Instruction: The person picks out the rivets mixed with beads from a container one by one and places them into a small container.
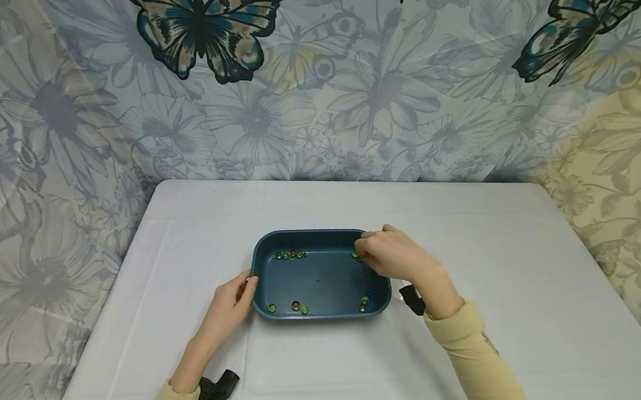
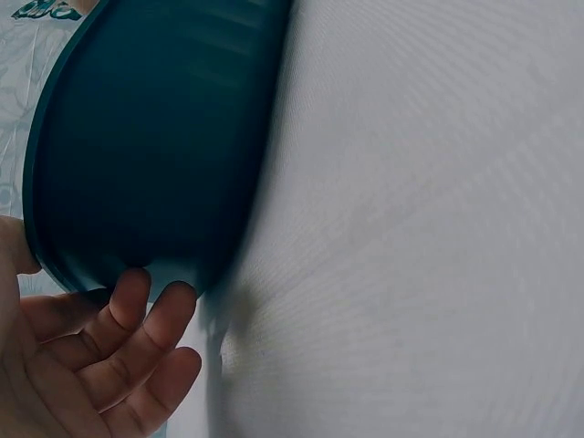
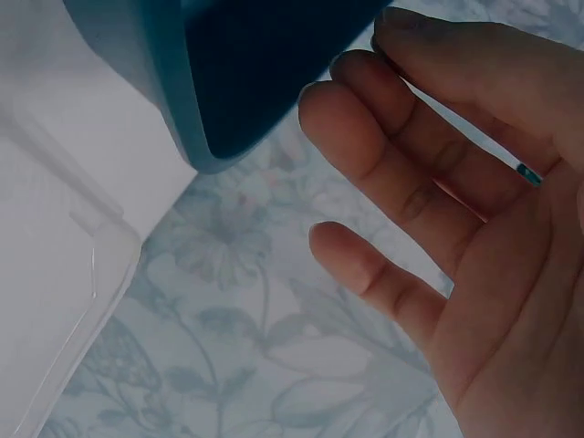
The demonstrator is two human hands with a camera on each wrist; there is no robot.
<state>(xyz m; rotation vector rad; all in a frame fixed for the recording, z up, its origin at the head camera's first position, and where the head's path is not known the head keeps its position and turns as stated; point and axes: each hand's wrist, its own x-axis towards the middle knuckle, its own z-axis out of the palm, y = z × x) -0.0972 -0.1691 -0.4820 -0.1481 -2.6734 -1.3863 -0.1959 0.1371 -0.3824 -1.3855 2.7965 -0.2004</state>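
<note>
A dark blue rectangular tray lies on the table. My left hand grips its left end, thumb on the rim; the left wrist view shows curled fingers against the outer wall. Over the far right corner is my right hand, fingertips down near green marbles. Whether it pinches a marble is hidden. Several marbles sit in the far left part. Near the front wall lie a green marble, a brown marble and another green marble. More marbles cluster near the right end.
A white cloth covers the table. Behind it hangs fabric printed with flowers and butterflies. Black wrist cameras sit on both forearms. A clear see-through edge shows in the right wrist view; its kind I cannot tell.
</note>
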